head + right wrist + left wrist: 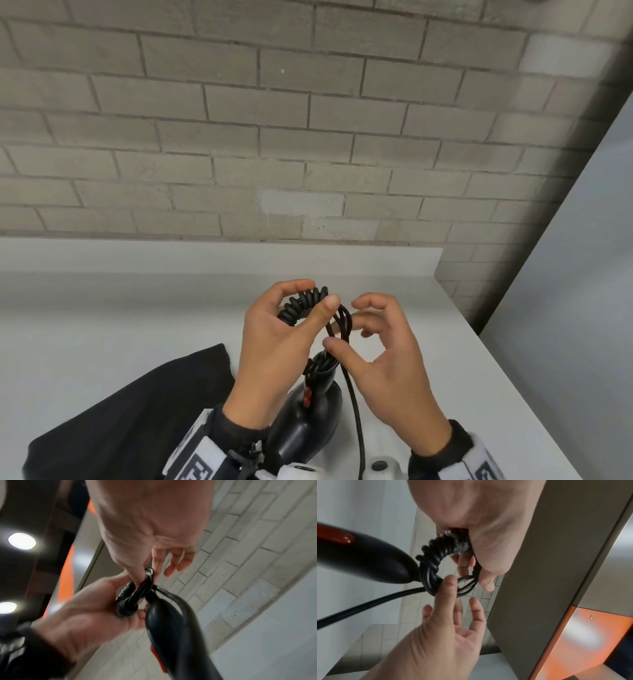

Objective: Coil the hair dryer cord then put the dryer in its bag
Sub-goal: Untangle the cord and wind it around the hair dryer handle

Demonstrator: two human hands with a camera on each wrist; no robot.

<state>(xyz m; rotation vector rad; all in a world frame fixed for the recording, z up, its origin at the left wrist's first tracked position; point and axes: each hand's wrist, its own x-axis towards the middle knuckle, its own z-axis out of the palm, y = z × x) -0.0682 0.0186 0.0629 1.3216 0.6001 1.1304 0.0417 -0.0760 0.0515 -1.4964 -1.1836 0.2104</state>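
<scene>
Left hand (274,342) fingers (298,285) and thumb curled round coiled cord bundle (301,303). Right hand (387,363) thumb and forefinger pinch cord loops (342,320) just beside bundle; other fingers loosely spread. Hair dryer (308,421) hangs below hands, above white desk (102,325). Black bag (130,411) lies on desk, left of dryer. Brick wall (239,137) behind.

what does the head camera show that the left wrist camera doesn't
Only the head view shows the black bag lying flat on the white counter left of the dryer, and the brick wall behind. Only the left wrist view shows an orange panel off to the side. Both show the left hand holding the coiled cord, the right hand pinching its loops, the hair dryer and the loose cord tail.
</scene>
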